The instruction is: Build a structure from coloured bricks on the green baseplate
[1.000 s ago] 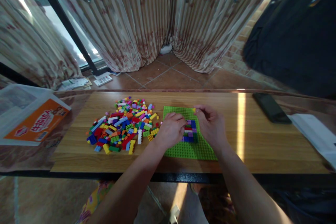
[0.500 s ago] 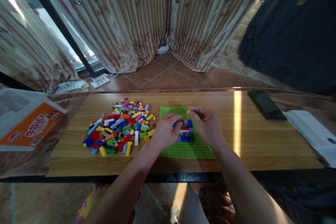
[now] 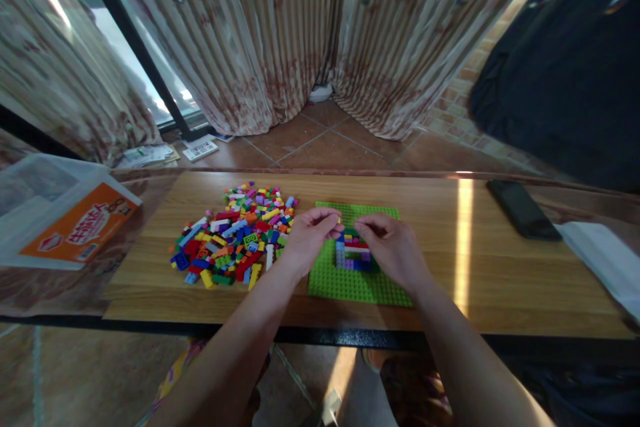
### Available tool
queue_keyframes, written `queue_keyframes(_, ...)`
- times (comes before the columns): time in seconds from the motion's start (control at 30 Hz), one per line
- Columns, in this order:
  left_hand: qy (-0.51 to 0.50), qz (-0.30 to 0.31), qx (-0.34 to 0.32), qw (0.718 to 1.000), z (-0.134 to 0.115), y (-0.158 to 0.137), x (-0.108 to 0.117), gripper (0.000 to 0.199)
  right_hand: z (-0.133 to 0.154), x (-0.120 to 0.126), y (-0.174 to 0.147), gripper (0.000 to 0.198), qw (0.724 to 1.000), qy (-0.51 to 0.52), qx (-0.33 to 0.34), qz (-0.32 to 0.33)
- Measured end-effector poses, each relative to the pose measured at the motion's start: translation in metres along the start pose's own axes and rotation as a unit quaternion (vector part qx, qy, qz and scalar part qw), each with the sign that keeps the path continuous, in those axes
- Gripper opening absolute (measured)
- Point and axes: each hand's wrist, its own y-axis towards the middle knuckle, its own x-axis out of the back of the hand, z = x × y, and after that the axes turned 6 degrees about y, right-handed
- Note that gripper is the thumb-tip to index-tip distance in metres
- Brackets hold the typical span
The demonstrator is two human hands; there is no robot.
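Head view: your left hand (image 3: 310, 240) hung over the upper left part of the green studded baseplate (image 3: 325, 287), its fingers (image 3: 326, 221) pinched together around a small yellow brick (image 3: 339, 219). Your right hand (image 3: 395, 250) came in over the plate from about four o'clock, thumb and forefinger drawn close; you hid too much of that grip to tell whether a piece sat between them. Both sets of fingertips were near each other but apart, at about eleven and one o'clock of the brick structure (image 3: 349, 265).

That structure stood near the middle of your baseplate, with light blue bricks along its nine o'clock side, purple and dark blue ones at six, and red and white rows within. Your right hand covered part of its three o'clock side.

At nine o'clock from the plate, you had a heap of loose mixed-colour bricks (image 3: 240, 243) spread on the wood-topped desk (image 3: 430, 317). Farther out that way stood a translucent tub with an orange label (image 3: 80, 223). A black phone (image 3: 524, 210) lay between two and three o'clock, and striped curtains (image 3: 280, 47) hung beyond at twelve.
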Motion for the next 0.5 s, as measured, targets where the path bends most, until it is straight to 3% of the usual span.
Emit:
queue_keyframes(0.3, 0.030, -0.019, -0.008, 0.999, -0.0033, -0.0001, 0.0000, 0.007, -0.0080, 0.0025, -0.0057, 0.025, 0.965, -0.242, 0.018, 0.098)
queue_keyframes(0.5, 0.035, -0.023, -0.007, 0.999, -0.0037, 0.0005, -0.0008, 0.006, -0.0006, 0.0008, -0.0073, 0.025, 0.949, -0.296, -0.026, 0.102)
